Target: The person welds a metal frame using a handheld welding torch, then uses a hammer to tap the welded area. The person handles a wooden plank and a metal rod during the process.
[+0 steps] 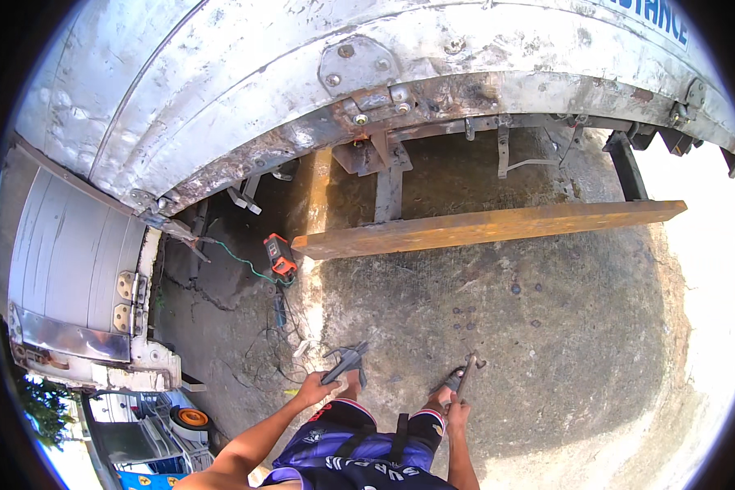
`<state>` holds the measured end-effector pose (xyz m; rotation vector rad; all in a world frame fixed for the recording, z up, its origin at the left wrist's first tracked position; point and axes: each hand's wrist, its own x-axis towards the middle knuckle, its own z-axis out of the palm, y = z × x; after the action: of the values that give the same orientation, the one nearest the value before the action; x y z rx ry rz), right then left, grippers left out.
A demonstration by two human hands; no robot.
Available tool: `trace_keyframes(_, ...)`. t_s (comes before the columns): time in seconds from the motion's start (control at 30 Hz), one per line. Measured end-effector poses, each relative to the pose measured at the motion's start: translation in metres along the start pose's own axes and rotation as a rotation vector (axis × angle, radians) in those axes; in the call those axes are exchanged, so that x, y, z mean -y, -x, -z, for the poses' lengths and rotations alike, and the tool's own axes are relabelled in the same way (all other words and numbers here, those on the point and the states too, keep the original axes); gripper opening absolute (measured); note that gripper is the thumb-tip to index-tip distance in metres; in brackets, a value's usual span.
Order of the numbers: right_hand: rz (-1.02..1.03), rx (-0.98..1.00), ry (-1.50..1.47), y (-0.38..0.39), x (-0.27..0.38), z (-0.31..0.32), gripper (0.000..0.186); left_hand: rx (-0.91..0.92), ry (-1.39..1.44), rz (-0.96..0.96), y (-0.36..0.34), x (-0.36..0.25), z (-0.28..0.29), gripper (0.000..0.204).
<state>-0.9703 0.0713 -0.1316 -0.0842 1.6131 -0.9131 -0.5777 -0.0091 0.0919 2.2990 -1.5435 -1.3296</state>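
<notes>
My left hand (314, 387) is closed round a dark grey angular tool (349, 359), perhaps a clamp, held out over the concrete. My right hand (458, 412) grips a slim metal tool (467, 371) with a hooked head, beside my sandaled right foot. Ahead, a long rusty steel beam (490, 224) hangs on brackets below the battered silver underside edge of a truck body (220, 90). An orange-and-black machine (279, 257) with a green cable sits on the ground left of the beam’s end, with thin wires trailing toward my left hand.
A white hinged tailgate panel (82, 253) stands at the left. Below it are a metal rack with an orange-rimmed wheel (189, 418) and some greenery. Cracked, stained concrete (547, 343) lies underfoot, brightly sunlit along the right. Dark steel supports (629, 171) hang under the body at right.
</notes>
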Motion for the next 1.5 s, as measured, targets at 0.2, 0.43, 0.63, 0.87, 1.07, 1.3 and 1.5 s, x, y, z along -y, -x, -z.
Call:
trace_keyframes(0.2, 0.722, 0.041, 0.272, 0.161, 0.102, -0.035, 0.026, -0.080, 0.146, -0.027, 0.001, 0.019, 0.073, 0.034)
trace_keyframes(0.43, 0.639, 0.089, 0.196, 0.216, 0.171, -0.162, 0.032, -0.002, 0.257, -0.204, -0.026, 0.150, 0.150, 0.040)
trace_keyframes(0.63, 0.660, 0.293, 0.014, 0.343, 0.149, -0.402, 0.030, -0.039, 0.129, -0.220, -0.002, 0.249, 0.226, 0.046)
trace_keyframes(0.87, 1.173, 0.281, 0.248, 0.370, 0.094, -0.589, 0.026, -0.012, 0.182, -0.126, 0.018, 0.340, 0.272, 0.046)
trace_keyframes(1.07, 1.069, 0.351, 0.430, 0.401, 0.120, -0.680, 0.029, -0.012, 0.161, -0.081, 0.019, 0.378, 0.294, 0.046)
trace_keyframes(1.3, 1.665, 0.105, 0.952, 0.408, 0.150, -0.729, 0.048, 0.108, 0.255, -0.052, 0.001, 0.412, 0.290, 0.055)
trace_keyframes(1.5, 1.799, -0.129, 1.356, 0.429, 0.189, -0.732, 0.046, 0.069, 0.247, -0.081, -0.010, 0.419, 0.293, 0.042)
